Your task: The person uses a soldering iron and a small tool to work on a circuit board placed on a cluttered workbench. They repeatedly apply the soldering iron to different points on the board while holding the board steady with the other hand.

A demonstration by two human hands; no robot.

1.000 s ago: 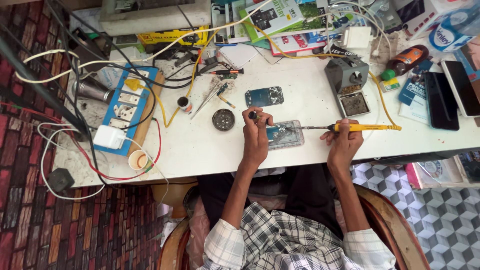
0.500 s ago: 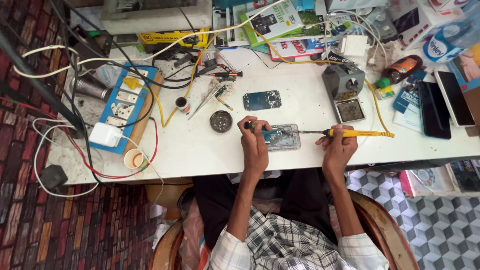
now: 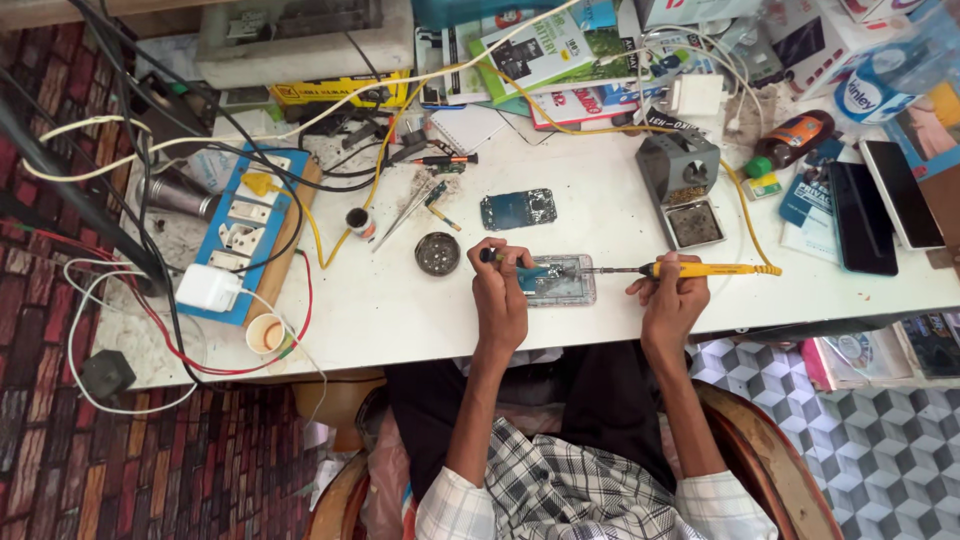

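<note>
Head cam: 2 hands; left grip (image 3: 500, 292) pins 1 phone (image 3: 562, 281), right grip (image 3: 672, 297) holds 1 soldering iron (image 3: 700, 269).

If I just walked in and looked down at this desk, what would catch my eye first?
Probably the yellow-handled soldering iron in the right hand, its tip reaching an opened phone at the table's near edge, steadied by the left hand. Next, the blue socket board at the left, amid tangled cables.
</note>
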